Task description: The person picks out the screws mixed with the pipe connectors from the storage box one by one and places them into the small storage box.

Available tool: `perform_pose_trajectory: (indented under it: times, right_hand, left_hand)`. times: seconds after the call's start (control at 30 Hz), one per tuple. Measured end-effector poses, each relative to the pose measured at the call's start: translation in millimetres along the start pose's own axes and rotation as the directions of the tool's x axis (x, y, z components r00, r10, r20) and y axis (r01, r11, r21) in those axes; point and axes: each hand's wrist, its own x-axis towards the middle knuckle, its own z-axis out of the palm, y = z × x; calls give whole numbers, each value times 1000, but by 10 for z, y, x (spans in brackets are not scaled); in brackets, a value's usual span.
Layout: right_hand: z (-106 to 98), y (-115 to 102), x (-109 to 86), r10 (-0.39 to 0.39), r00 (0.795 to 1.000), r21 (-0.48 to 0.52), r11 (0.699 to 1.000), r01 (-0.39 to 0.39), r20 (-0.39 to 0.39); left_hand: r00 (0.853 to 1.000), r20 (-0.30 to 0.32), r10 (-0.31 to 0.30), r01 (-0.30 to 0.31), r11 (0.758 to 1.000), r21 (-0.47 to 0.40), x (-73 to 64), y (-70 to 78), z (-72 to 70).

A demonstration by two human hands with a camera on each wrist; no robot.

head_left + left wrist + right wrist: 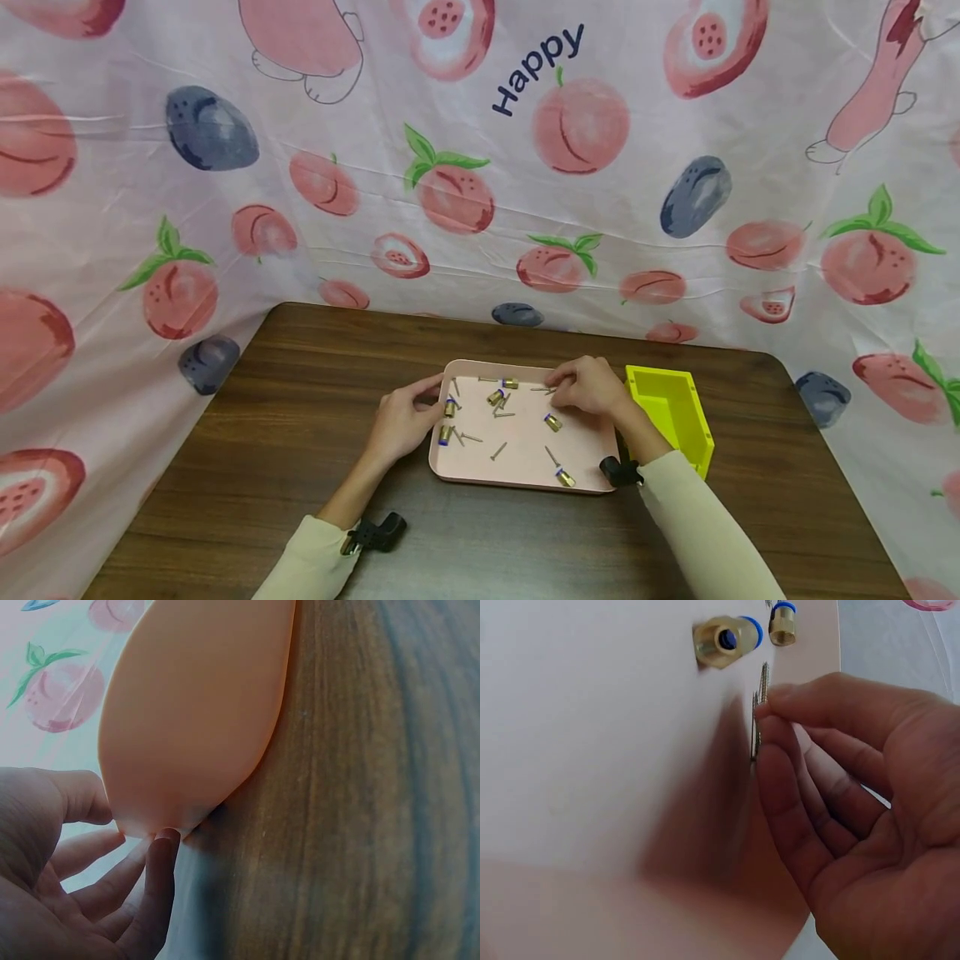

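Observation:
A pale pink tray (517, 462) lies on the table, with several screws (499, 451) and brass fittings with blue rings (552, 422) scattered in it. My left hand (401, 421) grips the tray's left side. In the left wrist view, that hand's thumb is at the rim and its fingertips (166, 836) touch the outer wall. Over the far right part of the tray, my right hand (592, 385) pinches a screw (764, 679) between thumb and fingers. A second screw (754, 727) lies right beside it, partly hidden by the fingers. Two fittings (724, 641) are close by in the right wrist view.
A yellow rectangular bin (663, 379) stands just right of the tray, partly behind the right forearm. The brown wooden table (300, 450) extends around both. A fruit-patterned cloth (450, 275) hangs behind and at the sides.

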Motion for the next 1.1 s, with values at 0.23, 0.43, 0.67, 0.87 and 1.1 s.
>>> perform_pose_trajectory:
  times: [0.23, 0.43, 0.67, 0.87, 1.1]
  right_hand:
    - [-2, -4, -2, 16, 999, -101, 995, -20, -40]
    - [31, -19, 24, 9, 998, -170, 985, -18, -58]
    - [56, -44, 51, 1, 1000, -138, 990, -3, -14]
    - [138, -34, 70, -6, 999, 4, 1000, 6, 40]
    - [175, -42, 75, 65, 994, 81, 994, -73, 91]
  left_hand:
    - [1000, 17, -7, 8, 1000, -24, -11, 35, -47]
    - [1000, 10, 27, -27, 999, -47, -125, 374, -178]
    - [999, 23, -35, 36, 998, -46, -215, 730, -280]
    - [1000, 9, 6, -6, 998, -64, -108, 356, -155]
    - [1000, 7, 6, -6, 999, -53, 10, -58, 7]
